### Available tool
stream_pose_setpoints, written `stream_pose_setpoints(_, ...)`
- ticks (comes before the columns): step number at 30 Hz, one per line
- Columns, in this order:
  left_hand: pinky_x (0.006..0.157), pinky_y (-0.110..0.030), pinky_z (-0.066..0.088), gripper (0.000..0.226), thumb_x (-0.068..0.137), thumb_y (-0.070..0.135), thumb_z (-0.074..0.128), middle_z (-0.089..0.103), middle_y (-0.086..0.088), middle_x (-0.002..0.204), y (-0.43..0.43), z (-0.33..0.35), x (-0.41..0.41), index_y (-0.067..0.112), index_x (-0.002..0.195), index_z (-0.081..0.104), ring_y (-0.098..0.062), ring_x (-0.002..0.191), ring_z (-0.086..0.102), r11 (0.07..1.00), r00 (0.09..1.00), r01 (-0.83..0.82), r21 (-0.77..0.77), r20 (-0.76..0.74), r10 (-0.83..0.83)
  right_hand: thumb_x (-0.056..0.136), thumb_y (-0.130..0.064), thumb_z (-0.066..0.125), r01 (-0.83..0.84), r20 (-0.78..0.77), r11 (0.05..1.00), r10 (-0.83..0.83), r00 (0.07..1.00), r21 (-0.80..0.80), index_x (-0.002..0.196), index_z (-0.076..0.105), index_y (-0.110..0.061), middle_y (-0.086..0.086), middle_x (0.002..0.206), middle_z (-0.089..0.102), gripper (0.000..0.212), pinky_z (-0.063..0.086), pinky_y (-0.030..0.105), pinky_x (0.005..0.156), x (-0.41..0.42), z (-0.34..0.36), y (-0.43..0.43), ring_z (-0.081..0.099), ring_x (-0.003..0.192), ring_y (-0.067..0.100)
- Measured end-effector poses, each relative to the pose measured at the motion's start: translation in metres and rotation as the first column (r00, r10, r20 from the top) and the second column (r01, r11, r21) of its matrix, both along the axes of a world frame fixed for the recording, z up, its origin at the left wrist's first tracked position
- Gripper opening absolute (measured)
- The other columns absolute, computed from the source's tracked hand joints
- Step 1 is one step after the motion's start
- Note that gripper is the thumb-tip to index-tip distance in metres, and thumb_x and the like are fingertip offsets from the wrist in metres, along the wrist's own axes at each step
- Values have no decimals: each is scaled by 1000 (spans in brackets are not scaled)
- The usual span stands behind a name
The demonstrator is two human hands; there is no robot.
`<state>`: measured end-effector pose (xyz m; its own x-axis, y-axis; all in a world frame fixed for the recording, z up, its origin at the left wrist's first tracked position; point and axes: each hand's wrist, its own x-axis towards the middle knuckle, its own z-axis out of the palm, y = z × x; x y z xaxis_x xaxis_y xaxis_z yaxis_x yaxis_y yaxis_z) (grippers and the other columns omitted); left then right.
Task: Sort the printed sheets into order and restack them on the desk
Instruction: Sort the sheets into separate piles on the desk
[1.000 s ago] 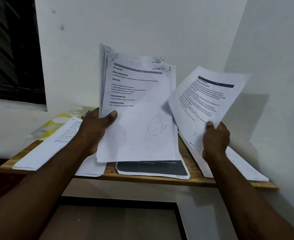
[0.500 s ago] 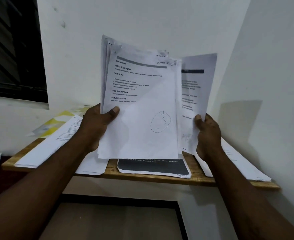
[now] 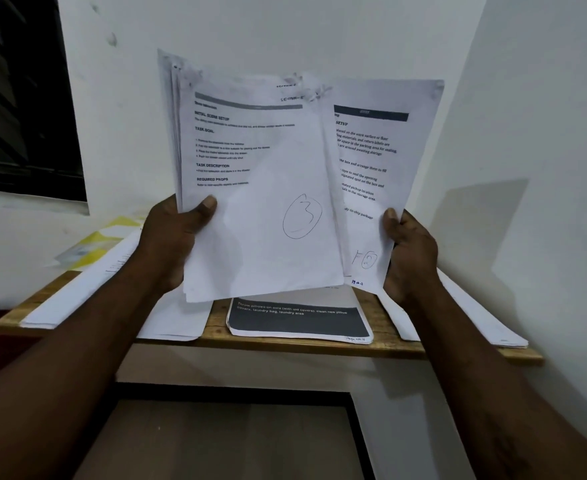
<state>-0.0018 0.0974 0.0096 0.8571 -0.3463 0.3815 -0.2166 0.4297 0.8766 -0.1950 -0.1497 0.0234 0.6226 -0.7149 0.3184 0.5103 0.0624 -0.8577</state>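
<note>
Holding a stack of printed sheets (image 3: 261, 202) upright at the centre of the frame, the left hand (image 3: 171, 244) grips its lower left edge, thumb curled over the front page, which bears a hand-drawn circled 3. The right hand (image 3: 409, 251) pinches a single printed sheet (image 3: 389, 150) by its lower right edge, thumb in front. The sheet's left side tucks behind the stack. Both are raised above the wooden desk (image 3: 216, 327). Lying flat on the desk are a page with a dark band (image 3: 299, 323) below the stack, a pile of sheets (image 3: 77, 296) at left, another pile (image 3: 475, 323) at right, and yellow paper (image 3: 94, 244) at far left.
</note>
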Motion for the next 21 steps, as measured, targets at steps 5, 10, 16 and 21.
stream_pose_setpoints(5, 81, -37, 62, 22, 99, 23, 71, 80, 5, 109, 0, -1, -2, 25, 121, 72, -17, 95, 77, 1000, 1000, 11, -7, -23, -12, 110, -17, 51, -10, -17, 1000, 11, 1000, 4, 133, 66, -10, 9, 132, 72, 28, 47, 61, 111, 0, -1, 5, 66, 126, 35)
stream_pose_setpoints(10, 79, -36, 61, 26, 99, 23, 70, 79, 4, 112, 1, -2, -5, 24, 126, 71, -16, 94, 77, 999, 999, 34, 1, -21, -34, 109, -21, 53, -45, -34, 999, 46, 998, 20, 131, 66, -10, 15, 132, 71, 27, 48, 68, 105, 3, -6, 11, 65, 125, 41)
stream_pose_setpoints(16, 87, -45, 59, 32, 97, 26, 73, 79, 3, 117, -7, -8, -9, 23, 129, 72, -25, 106, 75, 996, 996, 82, 38, -29, -81, 107, -23, 58, -9, -27, 1000, 8, 1000, -16, 125, 69, -7, 20, 132, 70, 26, 48, 64, 109, 6, -15, 14, 64, 126, 42)
stream_pose_setpoints(21, 86, -44, 58, 29, 93, 30, 77, 79, 5, 116, -18, -17, -7, 27, 122, 74, -25, 104, 74, 996, 996, 85, 30, -41, -84, 109, -18, 54, -3, -74, 1000, 1, 997, -29, 125, 66, -4, 23, 129, 70, 24, 52, 62, 104, -4, -19, 9, 68, 116, 41)
